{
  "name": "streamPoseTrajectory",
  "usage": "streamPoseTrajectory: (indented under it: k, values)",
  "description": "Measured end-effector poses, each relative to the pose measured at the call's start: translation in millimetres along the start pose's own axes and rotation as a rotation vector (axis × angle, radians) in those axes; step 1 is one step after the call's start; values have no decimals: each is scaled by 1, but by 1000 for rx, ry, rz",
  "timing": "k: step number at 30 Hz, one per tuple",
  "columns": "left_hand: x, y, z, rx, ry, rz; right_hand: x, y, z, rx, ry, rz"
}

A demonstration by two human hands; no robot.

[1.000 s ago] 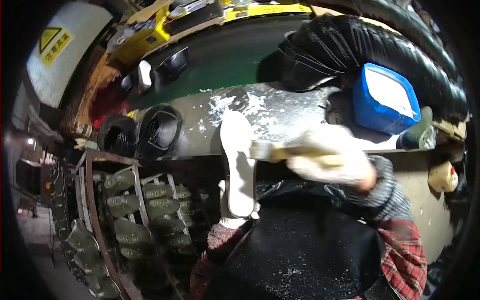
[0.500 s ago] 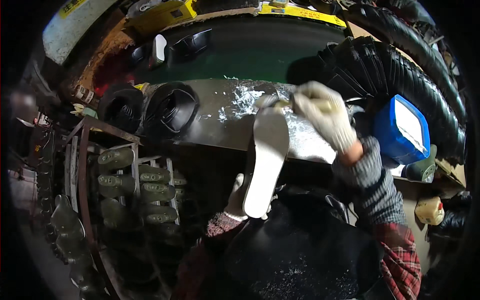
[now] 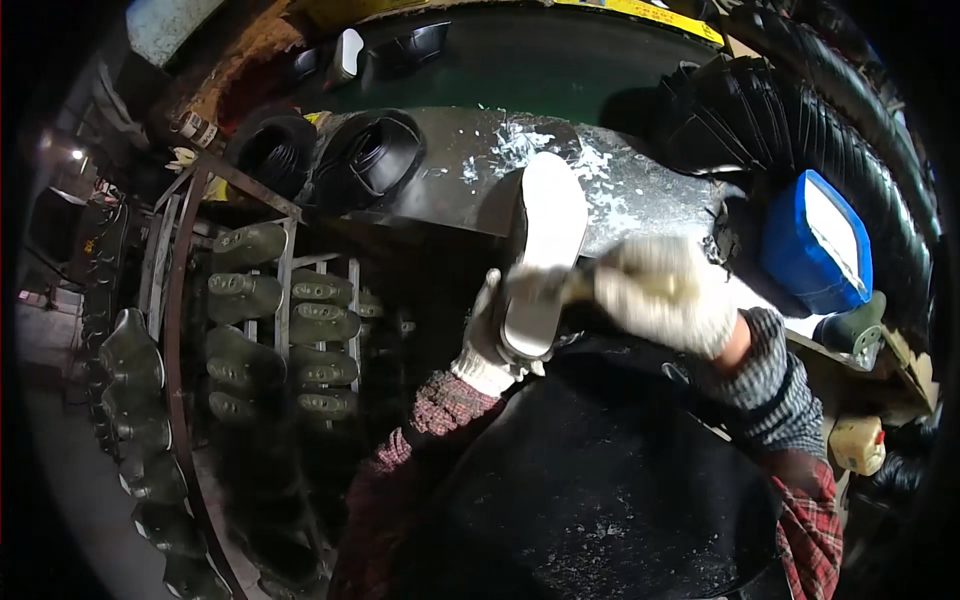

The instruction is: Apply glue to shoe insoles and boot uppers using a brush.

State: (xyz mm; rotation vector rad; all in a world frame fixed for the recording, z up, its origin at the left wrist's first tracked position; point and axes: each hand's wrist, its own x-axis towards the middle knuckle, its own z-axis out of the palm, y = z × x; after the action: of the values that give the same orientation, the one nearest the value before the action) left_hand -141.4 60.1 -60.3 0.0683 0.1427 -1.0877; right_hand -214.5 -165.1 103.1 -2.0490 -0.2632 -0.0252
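Observation:
My left hand [image 3: 487, 338], in a pale knitted glove, grips a shoe last [image 3: 555, 205] from beneath near its narrow end. The last's flat, sole-shaped face is white and turned up, its broad end pointing away from me. In my gloved right hand [image 3: 672, 292], smeared by motion, is a brush [image 3: 577, 288] held by its handle. The blurred bristles [image 3: 535, 284] lie across the white face near its narrow end. How far my left fingers wrap around the underside is hidden.
A metal bench [image 3: 450, 190] spattered white lies ahead. On its right stand a blue tub [image 3: 815, 250] with white contents and a stack of black curved pieces [image 3: 735, 130]. Black rolled pieces [image 3: 368, 160] sit at left, above a rack [image 3: 172, 330] of several dark-green lasts.
The brush in my right hand has moved from the last's broad far end toward its narrow near end. The view has shifted, and my left hand still holds the last.

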Motion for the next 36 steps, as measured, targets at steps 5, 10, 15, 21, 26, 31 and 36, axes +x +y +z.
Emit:
streamPoseTrajectory:
  k: [5,10,15,21,26,31,36]
  values:
    - [-4,-2,17,724,-161,-60,-48,27,-13,223,-57,24]
    - [-2,-12,35,-108,241,147,-39,22,2,269,-104,-238]
    - [-11,5,-9,23,165,-16,-13,92,-30,445,288,212]
    - [-18,16,-54,-111,-82,-52,28,71,-19,-479,146,-286]
    - [-18,11,-26,-277,-132,-117,-16,24,-28,-332,-70,-350]
    - [-10,15,-3,114,-87,-26,68,47,-43,-472,128,-420]
    - [-11,34,32,358,36,42,55,5,-17,-533,-76,-492]
